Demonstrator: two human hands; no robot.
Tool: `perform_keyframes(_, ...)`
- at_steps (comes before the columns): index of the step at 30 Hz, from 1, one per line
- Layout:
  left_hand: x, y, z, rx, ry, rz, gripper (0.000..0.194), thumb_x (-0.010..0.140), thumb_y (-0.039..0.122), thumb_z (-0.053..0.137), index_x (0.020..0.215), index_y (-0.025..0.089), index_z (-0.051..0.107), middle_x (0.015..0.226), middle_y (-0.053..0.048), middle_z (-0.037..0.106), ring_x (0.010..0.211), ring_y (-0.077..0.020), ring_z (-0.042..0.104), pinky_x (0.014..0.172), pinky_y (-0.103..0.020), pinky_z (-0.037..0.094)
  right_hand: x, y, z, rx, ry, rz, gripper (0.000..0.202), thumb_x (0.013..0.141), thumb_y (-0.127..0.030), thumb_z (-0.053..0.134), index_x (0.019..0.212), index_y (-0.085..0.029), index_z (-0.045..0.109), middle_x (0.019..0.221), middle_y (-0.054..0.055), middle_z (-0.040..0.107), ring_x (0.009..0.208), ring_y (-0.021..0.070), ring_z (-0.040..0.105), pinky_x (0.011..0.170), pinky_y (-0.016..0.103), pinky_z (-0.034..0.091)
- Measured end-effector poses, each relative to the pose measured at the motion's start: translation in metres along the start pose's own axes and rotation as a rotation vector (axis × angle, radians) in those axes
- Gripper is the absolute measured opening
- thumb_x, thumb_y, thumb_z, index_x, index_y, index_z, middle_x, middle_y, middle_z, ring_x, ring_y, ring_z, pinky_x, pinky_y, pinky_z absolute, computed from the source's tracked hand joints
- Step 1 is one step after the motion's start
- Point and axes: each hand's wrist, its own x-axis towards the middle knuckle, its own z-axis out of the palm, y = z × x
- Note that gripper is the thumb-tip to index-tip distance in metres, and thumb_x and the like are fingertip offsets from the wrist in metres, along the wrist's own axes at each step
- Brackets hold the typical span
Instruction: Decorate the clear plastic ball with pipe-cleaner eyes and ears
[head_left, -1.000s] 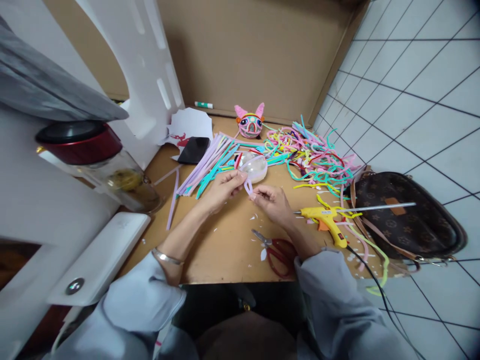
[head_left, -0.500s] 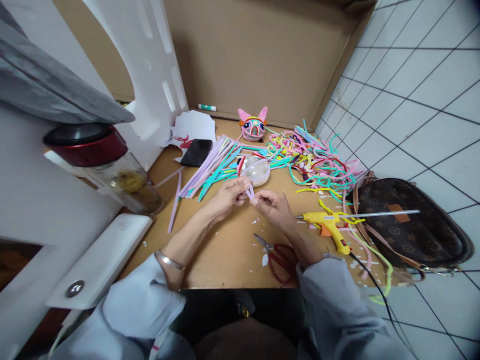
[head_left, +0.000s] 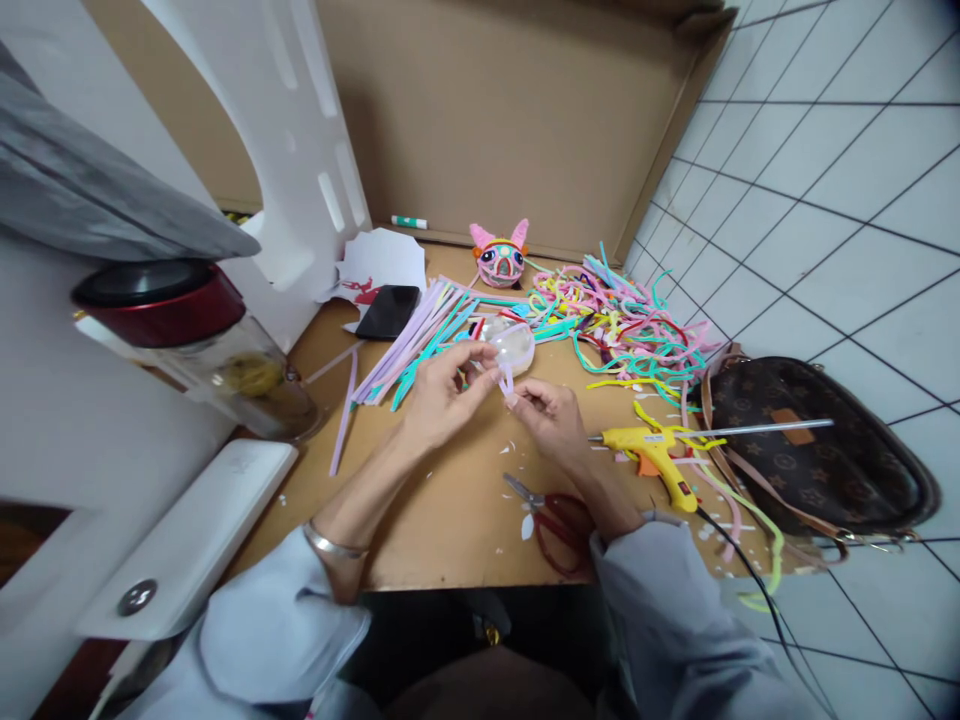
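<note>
A short lavender pipe cleaner (head_left: 508,380), bent into a narrow loop, is between my hands. My right hand (head_left: 553,418) pinches its lower end between thumb and fingertips. My left hand (head_left: 452,395) has its thumb and index finger closed at the upper end, the other fingers curled loosely. Just behind the fingertips lies a clear plastic ball (head_left: 515,346) with red and lavender trim on it. Red-handled scissors (head_left: 555,525) lie below my right hand, and a yellow hot glue gun (head_left: 651,452) with a long glue stick rests to its right.
Straight pipe cleaners (head_left: 411,340) lie beside a black phone (head_left: 388,312). A tangled pipe cleaner heap (head_left: 626,320) spreads at back right. A pink-eared decorated ball (head_left: 500,262) stands behind. A brown handbag (head_left: 817,440) is right; a glass bottle (head_left: 255,375) and white power bank (head_left: 195,540) are left.
My left hand has shifted its grip, its fingers lifting and spreading more around the upper end of the pipe cleaner. My right hand keeps its pinch. The camera view has shifted slightly.
</note>
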Motion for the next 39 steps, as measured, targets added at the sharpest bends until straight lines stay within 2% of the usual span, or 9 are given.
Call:
perform_keyframes(3, -0.002, -0.001, 0.003, 0.077, -0.019, 0.082, 0.019, 0.087, 0.032, 0.065, 0.093, 0.016, 0.073, 0.084, -0.005, 0.073, 0.061, -0.011, 0.054, 0.059, -0.024, 0.041, 0.0, 0.001, 0.0, -0.023, -0.006, -0.02, 0.024, 0.08, -0.04, 0.055, 0.07, -0.019, 0.062, 0.055, -0.004, 0.047, 0.052, 0.0102, 0.039, 0.054, 0.026, 0.028)
perform_keyframes(6, -0.002, -0.003, 0.005, 0.049, -0.005, 0.047, 0.02, 0.086, 0.032, 0.065, 0.089, 0.015, 0.074, 0.071, -0.003, 0.069, 0.057, -0.0111, 0.052, 0.058, -0.023, 0.042, 0.0, 0.001, -0.001, -0.043, -0.001, -0.044, 0.024, 0.081, -0.039, 0.055, 0.071, -0.019, 0.063, 0.056, -0.004, 0.048, 0.053, 0.0104, 0.039, 0.055, 0.027, 0.029)
perform_keyframes(9, -0.002, -0.003, 0.006, 0.004, 0.009, -0.003, 0.021, 0.082, 0.034, 0.066, 0.086, 0.015, 0.074, 0.067, -0.002, 0.067, 0.057, -0.0115, 0.053, 0.056, -0.023, 0.042, 0.0, 0.001, -0.001, -0.055, -0.008, -0.041, 0.023, 0.081, -0.038, 0.055, 0.072, -0.019, 0.064, 0.056, -0.004, 0.048, 0.053, 0.0105, 0.039, 0.055, 0.027, 0.029)
perform_keyframes(15, -0.001, -0.004, 0.004, -0.028, -0.005, -0.044, 0.021, 0.081, 0.035, 0.067, 0.084, 0.015, 0.073, 0.068, -0.002, 0.066, 0.058, -0.0121, 0.055, 0.058, -0.023, 0.044, 0.0, 0.002, -0.001, -0.067, -0.025, -0.032, 0.022, 0.081, -0.037, 0.055, 0.072, -0.019, 0.064, 0.057, -0.004, 0.049, 0.053, 0.0107, 0.04, 0.055, 0.026, 0.029)
perform_keyframes(20, 0.001, -0.008, 0.0, 0.106, -0.064, 0.106, 0.023, 0.086, 0.029, 0.063, 0.098, 0.014, 0.075, 0.076, -0.005, 0.073, 0.062, -0.0127, 0.06, 0.063, -0.023, 0.047, 0.001, 0.003, -0.001, -0.153, -0.024, -0.073, 0.021, 0.083, -0.033, 0.053, 0.07, -0.02, 0.063, 0.059, -0.003, 0.049, 0.056, 0.0116, 0.04, 0.058, 0.027, 0.028)
perform_keyframes(25, 0.003, -0.012, -0.004, 0.214, -0.128, 0.187, 0.02, 0.089, 0.029, 0.062, 0.088, 0.017, 0.078, 0.079, -0.007, 0.077, 0.063, -0.0146, 0.063, 0.064, -0.024, 0.048, 0.001, 0.004, -0.002, -0.226, -0.026, -0.102, 0.023, 0.086, -0.03, 0.052, 0.069, -0.02, 0.063, 0.061, -0.002, 0.05, 0.06, 0.0125, 0.042, 0.059, 0.027, 0.028)
perform_keyframes(30, 0.003, -0.014, -0.004, 0.237, -0.132, 0.227, 0.019, 0.09, 0.026, 0.061, 0.087, 0.018, 0.079, 0.081, -0.008, 0.079, 0.065, -0.0161, 0.066, 0.067, -0.026, 0.05, 0.0, 0.006, -0.001, -0.218, -0.048, -0.11, 0.023, 0.086, -0.031, 0.052, 0.067, -0.02, 0.061, 0.061, -0.002, 0.05, 0.059, 0.0123, 0.042, 0.059, 0.027, 0.028)
perform_keyframes(34, 0.001, -0.015, -0.002, 0.203, -0.094, 0.224, 0.018, 0.089, 0.025, 0.063, 0.085, 0.017, 0.079, 0.078, -0.008, 0.078, 0.065, -0.0166, 0.068, 0.065, -0.025, 0.049, 0.0, 0.006, 0.0, -0.18, -0.049, -0.095, 0.023, 0.085, -0.032, 0.052, 0.066, -0.02, 0.058, 0.06, -0.003, 0.048, 0.057, 0.0117, 0.04, 0.059, 0.028, 0.028)
perform_keyframes(39, 0.002, -0.013, 0.0, 0.139, -0.077, 0.152, 0.019, 0.09, 0.029, 0.064, 0.085, 0.018, 0.079, 0.079, -0.007, 0.078, 0.069, -0.0181, 0.07, 0.066, -0.026, 0.049, -0.001, 0.005, 0.001, -0.155, -0.037, -0.072, 0.023, 0.085, -0.033, 0.052, 0.066, -0.02, 0.058, 0.059, -0.003, 0.048, 0.056, 0.0114, 0.039, 0.058, 0.027, 0.027)
